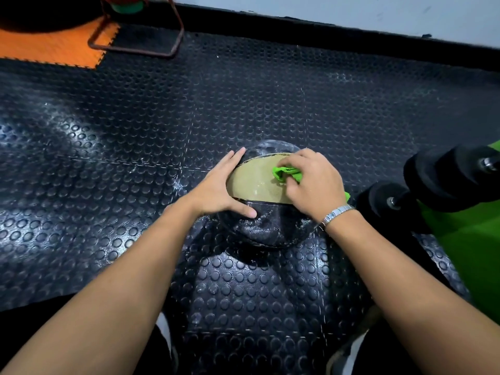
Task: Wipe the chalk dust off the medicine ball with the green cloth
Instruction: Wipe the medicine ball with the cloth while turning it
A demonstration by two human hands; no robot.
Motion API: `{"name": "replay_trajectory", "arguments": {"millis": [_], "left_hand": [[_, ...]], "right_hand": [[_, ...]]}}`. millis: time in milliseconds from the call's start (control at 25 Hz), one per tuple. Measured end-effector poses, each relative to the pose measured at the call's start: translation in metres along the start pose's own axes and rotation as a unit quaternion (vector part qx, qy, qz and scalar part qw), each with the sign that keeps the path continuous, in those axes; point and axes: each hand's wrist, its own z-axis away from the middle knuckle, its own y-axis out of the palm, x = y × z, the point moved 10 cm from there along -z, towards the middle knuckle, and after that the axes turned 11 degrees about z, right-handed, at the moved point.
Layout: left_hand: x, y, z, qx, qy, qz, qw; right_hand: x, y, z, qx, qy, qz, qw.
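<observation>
On the studded black floor mat, the left hand lies spread flat against the medicine ball, steadying its left side, while the right hand has its grip bunched around the green cloth on the ball's tan band.

Head camera — looking steeply down, close over floor mat.

— What sort of place am I kneeling in?
— A gym, by the look of it. Black studded rubber flooring is running wall to wall, and an orange foam tile is sitting in the far corner.
— Anything else telling me so?
— Dumbbells are lying to my right, and a chalk-dusted medicine ball is sitting before me.
</observation>
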Motion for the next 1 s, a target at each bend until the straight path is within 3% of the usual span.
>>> {"name": "replay_trajectory", "arguments": {"millis": [160, 240, 320, 360, 520, 680, 880, 1000], "left_hand": [[0.007, -0.010, 0.001, -0.034, 0.003, 0.012, 0.999], [0.010, -0.010, 0.000, -0.048, 0.011, 0.015, 0.999], [0.016, -0.010, -0.001, -0.056, 0.007, 0.021, 0.998], [0.020, -0.008, -0.001, -0.061, 0.003, 0.026, 0.998], [0.017, 0.000, -0.002, -0.087, -0.004, 0.041, 0.995], [0.014, -0.003, 0.001, -0.133, 0.001, 0.066, 0.989], [0.005, 0.003, -0.003, -0.136, 0.016, 0.050, 0.989], [0.001, 0.007, -0.005, -0.130, 0.019, 0.039, 0.991]], "right_hand": [[0.007, -0.002, -0.008, -0.049, 0.036, -0.028, 0.998], [0.048, 0.006, -0.010, -0.029, -0.072, 0.043, 0.996], [0.078, 0.015, 0.005, 0.009, -0.207, 0.097, 0.974], [0.078, 0.014, 0.007, 0.022, -0.235, 0.107, 0.966], [0.066, 0.005, -0.039, 0.024, -0.111, 0.148, 0.982], [0.086, 0.016, -0.022, 0.077, -0.204, 0.138, 0.966], [0.061, 0.003, -0.057, 0.070, -0.105, 0.168, 0.978], [0.085, 0.016, -0.033, 0.079, -0.214, 0.159, 0.961]]}}
